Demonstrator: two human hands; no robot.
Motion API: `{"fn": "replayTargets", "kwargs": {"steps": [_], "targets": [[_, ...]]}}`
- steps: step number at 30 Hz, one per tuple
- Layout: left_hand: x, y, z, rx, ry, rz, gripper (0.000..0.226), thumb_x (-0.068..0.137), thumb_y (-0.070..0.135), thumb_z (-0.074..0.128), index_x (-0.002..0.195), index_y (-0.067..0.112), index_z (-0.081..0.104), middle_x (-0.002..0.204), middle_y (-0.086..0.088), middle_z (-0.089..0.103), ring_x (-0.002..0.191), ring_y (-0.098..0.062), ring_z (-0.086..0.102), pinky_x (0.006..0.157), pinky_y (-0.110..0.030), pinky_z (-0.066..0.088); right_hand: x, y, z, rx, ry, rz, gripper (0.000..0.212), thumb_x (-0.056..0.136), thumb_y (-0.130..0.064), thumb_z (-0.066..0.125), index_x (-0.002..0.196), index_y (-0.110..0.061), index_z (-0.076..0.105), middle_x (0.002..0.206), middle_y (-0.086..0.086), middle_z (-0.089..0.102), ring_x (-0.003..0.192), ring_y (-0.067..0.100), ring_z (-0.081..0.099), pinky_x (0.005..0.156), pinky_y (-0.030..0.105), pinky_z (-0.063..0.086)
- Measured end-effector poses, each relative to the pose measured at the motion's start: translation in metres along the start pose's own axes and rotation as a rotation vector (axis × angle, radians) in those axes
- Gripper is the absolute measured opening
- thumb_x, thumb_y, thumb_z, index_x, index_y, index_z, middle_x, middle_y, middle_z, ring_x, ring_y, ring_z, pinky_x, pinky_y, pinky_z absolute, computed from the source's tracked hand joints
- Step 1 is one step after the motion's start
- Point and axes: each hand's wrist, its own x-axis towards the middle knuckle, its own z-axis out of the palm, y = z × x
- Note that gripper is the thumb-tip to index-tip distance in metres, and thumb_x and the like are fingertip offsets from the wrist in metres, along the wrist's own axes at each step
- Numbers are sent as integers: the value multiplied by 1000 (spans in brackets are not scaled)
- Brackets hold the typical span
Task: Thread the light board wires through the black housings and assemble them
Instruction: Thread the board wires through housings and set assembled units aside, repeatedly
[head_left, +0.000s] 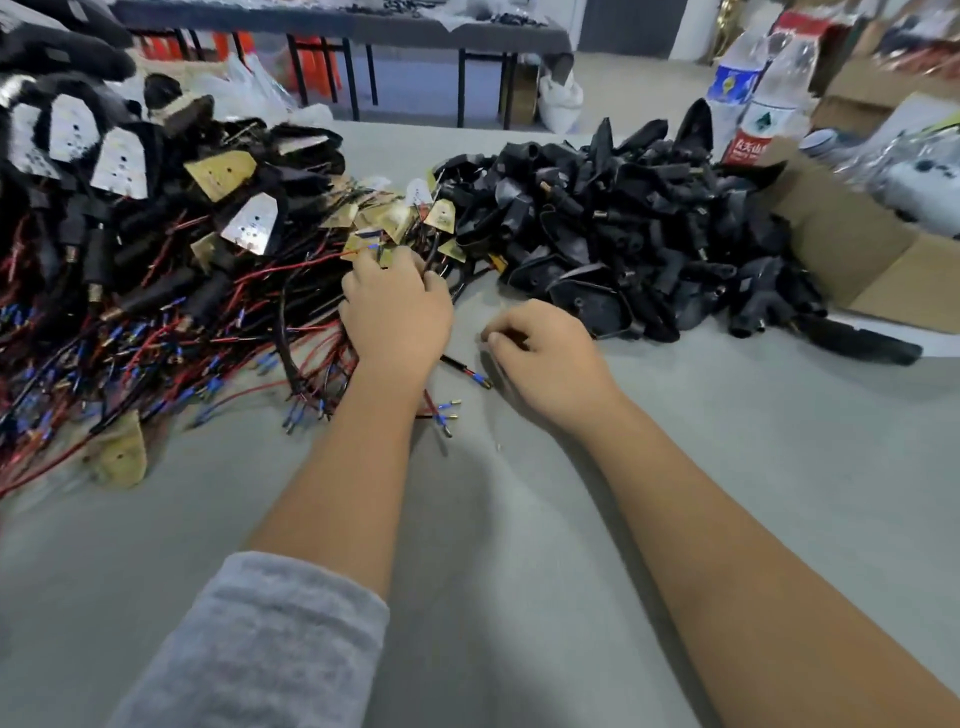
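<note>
Left hand (397, 306): my forearm reaches up mid-frame, grip curled into the light board wires (291, 312), centre left.
Right hand (545, 358): knuckles up on the worktop (519, 545), fingers curled, holding nothing I can see.
Black housings (623, 234): piled upper right.

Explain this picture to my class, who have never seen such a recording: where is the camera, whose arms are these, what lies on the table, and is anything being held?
There is no machine here. One camera sits on a person's head and looks down at their own two bare arms. The left hand reaches into a tangle of red and black wires with small light boards on their ends; its fingers curl among the wires, seemingly gripping some. The right hand rests on the grey table with loosely curled fingers; whether it pinches anything cannot be told. To the right lies a heap of black housings, with a cardboard box and plastic bottles behind.
</note>
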Motion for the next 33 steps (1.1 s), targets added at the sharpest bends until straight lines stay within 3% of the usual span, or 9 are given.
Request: {"fn": "replayTargets", "kwargs": {"steps": [4, 8, 15, 18, 22, 25, 27, 30, 33], "targets": [[8, -13, -8, 17, 35, -88, 36, 95, 12, 42, 130, 5, 48, 128, -22, 53, 117, -41, 48, 93, -47, 39, 3, 2, 2, -4, -10, 4, 20, 91, -18, 54, 87, -17, 74, 87, -2, 67, 90, 18, 57, 82, 39, 48], [10, -18, -10, 51, 58, -168, 30, 98, 13, 43, 123, -3, 50, 125, -25, 55, 119, -42, 48, 95, -47, 39, 2, 3, 2, 141, 16, 87, 20, 91, -18, 55, 87, -18, 75, 82, -10, 63, 84, 11, 57, 80, 35, 49], [7, -13, -13, -3, 224, -172, 30, 102, 23, 42, 125, 13, 60, 133, -13, 46, 125, -33, 37, 100, -44, 35, -2, 3, -2, 183, 4, 99, 20, 92, -19, 54, 87, -19, 73, 87, -10, 65, 83, 6, 57, 75, 27, 45], [8, -11, -13, -181, 322, -36, 25, 101, 21, 43, 117, 15, 61, 124, -8, 53, 116, -26, 46, 93, -35, 38, -4, 4, -4, 227, 3, 126, 19, 94, -20, 54, 90, -20, 73, 82, -12, 64, 78, 2, 56, 69, 22, 42], [2, 2, -9, -510, 121, 208, 21, 100, 20, 44, 110, 25, 62, 81, 10, 64, 73, 2, 57, 72, -22, 45, -2, 1, -10, 575, 131, 231, 14, 96, -18, 56, 106, -18, 65, 84, -1, 68, 73, 13, 61, 74, 29, 51], [-9, 11, 0, -537, -104, 347, 22, 97, 19, 51, 105, 33, 66, 71, 17, 62, 71, -6, 61, 70, -26, 48, 0, 2, -18, 991, 190, 368, 18, 98, -20, 57, 115, -14, 58, 78, 3, 64, 61, 14, 59, 62, 25, 50], [-16, 17, 6, -522, -224, 446, 22, 97, 18, 54, 107, 31, 68, 69, 23, 62, 67, -1, 58, 68, -21, 46, 0, 5, -21, 1170, 194, 388, 12, 99, -19, 56, 107, -11, 59, 73, 4, 60, 57, 14, 56, 58, 25, 47], [-23, 22, 9, -479, -301, 523, 22, 97, 21, 54, 111, 29, 69, 67, 26, 61, 64, -1, 56, 68, -22, 44, 1, 9, -23, 1281, 245, 379, 16, 102, -15, 49, 103, -5, 62, 69, 6, 58, 56, 13, 53, 56, 23, 43], [-25, 21, 9, -429, -289, 467, 19, 97, 38, 47, 99, 34, 66, 63, 7, 59, 63, -18, 56, 66, -39, 49, 1, 12, -24, 1285, 297, 384, 21, 102, -13, 49, 91, -4, 64, 67, 5, 58, 55, 12, 52, 56, 22, 44]]}}
